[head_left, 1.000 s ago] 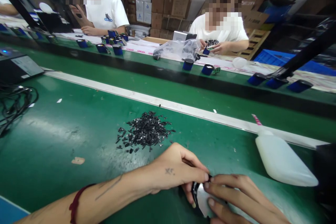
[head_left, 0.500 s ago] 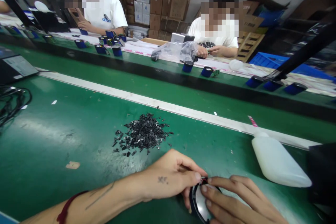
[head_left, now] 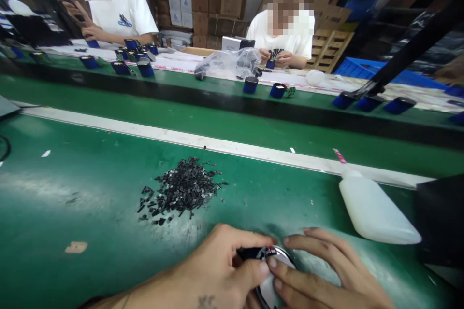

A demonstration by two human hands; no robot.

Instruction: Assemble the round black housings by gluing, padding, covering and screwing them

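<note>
A round dark-rimmed device with a silvery disc face (head_left: 271,289) is low in the view, between my two hands. My left hand (head_left: 232,265) grips its left edge, thumb on the face and index finger along the top rim. Small red and dark wires (head_left: 268,251) show at the upper edge, close to my thumb tip. My right hand (head_left: 319,270) lies over the right side, fingertips pressing on the disc face and the index finger lifted toward the rim. The lower part of the device is hidden by my fingers and the frame edge.
A heap of small black pieces (head_left: 186,186) lies on the green table (head_left: 119,193). A white plastic bottle (head_left: 377,207) lies at the right, beside a black box (head_left: 440,222). Beyond a white strip (head_left: 163,134), two people work at a bench with several blue round housings (head_left: 250,85).
The view has shifted, so the heap and bottle sit further left. My hands have drawn nearer with the device, and my left thumb has slid onto its face.
</note>
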